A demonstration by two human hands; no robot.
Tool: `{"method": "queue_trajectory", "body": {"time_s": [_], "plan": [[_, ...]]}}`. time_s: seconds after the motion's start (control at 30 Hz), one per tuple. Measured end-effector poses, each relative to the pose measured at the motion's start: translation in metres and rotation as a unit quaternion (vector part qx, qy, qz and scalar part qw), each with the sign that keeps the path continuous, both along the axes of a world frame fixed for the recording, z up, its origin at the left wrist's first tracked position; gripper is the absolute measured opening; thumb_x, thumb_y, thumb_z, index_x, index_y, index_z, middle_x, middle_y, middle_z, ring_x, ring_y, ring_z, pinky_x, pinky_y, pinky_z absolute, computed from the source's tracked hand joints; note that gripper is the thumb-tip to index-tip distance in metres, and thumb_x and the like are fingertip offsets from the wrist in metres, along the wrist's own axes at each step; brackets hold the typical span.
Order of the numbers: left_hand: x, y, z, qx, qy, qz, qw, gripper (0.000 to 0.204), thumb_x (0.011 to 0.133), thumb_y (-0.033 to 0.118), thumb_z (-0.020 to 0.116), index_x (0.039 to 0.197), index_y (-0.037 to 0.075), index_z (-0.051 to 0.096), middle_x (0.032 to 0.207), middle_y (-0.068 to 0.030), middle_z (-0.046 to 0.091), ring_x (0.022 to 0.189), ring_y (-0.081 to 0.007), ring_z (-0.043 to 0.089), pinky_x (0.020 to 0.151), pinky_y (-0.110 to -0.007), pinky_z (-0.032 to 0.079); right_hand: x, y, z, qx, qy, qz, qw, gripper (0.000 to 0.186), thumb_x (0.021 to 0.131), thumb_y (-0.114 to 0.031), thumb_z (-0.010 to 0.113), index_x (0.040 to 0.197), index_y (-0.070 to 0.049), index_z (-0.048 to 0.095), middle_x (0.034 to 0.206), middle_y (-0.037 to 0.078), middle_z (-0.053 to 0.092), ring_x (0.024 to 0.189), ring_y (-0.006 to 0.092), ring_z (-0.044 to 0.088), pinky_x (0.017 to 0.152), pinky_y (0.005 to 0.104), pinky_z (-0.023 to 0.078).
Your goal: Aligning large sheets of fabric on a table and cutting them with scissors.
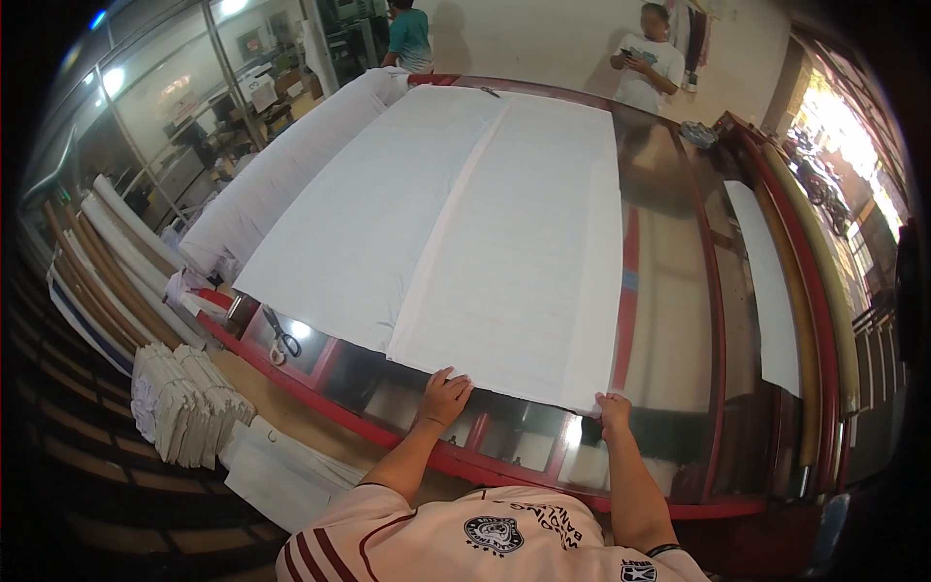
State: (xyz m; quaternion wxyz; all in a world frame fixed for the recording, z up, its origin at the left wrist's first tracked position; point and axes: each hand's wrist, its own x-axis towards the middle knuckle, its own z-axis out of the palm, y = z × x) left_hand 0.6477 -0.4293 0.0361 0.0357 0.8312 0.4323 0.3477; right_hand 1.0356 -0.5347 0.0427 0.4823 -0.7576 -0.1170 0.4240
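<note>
A wide sheet of white fabric (524, 223) lies spread over a glass-topped table with a red frame (441, 454). My left hand (446, 395) is closed on its near edge, fingertips on top of the cloth. At the near right corner, my right hand (613, 411) pinches the same fabric. A long fold runs lengthwise down the cloth, left of its middle. Black-handled scissors (279, 338) rest on the glass at the near left, beyond the fabric's edge. A small dark tool (490, 92), too small to name, sits at the far edge.
A thick white fabric roll (291, 170) lies along the table's left side. Upright rolls and tubes (107, 262) stand farther left, above bundled cloth stacks (189, 403). Long rolls (790, 291) line the right side. Two people, one with a phone (626, 54), stand beyond the far end.
</note>
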Motion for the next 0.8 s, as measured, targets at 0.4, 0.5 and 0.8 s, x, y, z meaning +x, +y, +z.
{"method": "queue_trajectory", "body": {"time_s": [0.4,0.5,0.8], "plan": [[-0.002,-0.004,0.01,0.008,0.017,0.0,1.0,0.017,0.091,0.024,0.066,0.098,0.011,0.074,0.108,0.0012,0.073,0.116,-0.0268,0.058,0.101,-0.043,0.046,0.005,0.001,0.005,-0.005,0.023,0.02,1.0,0.013,0.09,-0.014,0.072,0.091,-0.005,0.064,0.081,0.003,0.065,0.064,0.0161,0.062,0.047,0.0301,0.047],[-0.002,-0.005,0.012,-0.002,0.014,0.005,1.0,0.017,0.091,0.024,0.066,0.098,0.01,0.074,0.108,0.001,0.073,0.116,-0.0268,0.058,0.101,-0.043,0.045,0.005,0.0,0.005,-0.005,0.029,0.028,0.999,0.013,0.089,-0.014,0.073,0.091,-0.005,0.064,0.081,0.003,0.065,0.065,0.0156,0.062,0.049,0.0302,0.048],[-0.002,-0.004,0.009,-0.005,0.021,0.001,1.0,0.018,0.092,0.025,0.066,0.1,0.011,0.074,0.108,0.0005,0.073,0.116,-0.0269,0.058,0.101,-0.042,0.045,0.004,-0.001,0.006,-0.006,0.026,0.007,1.0,0.014,0.092,-0.017,0.071,0.096,-0.005,0.065,0.082,0.003,0.065,0.068,0.0153,0.063,0.052,0.0292,0.05]]}}
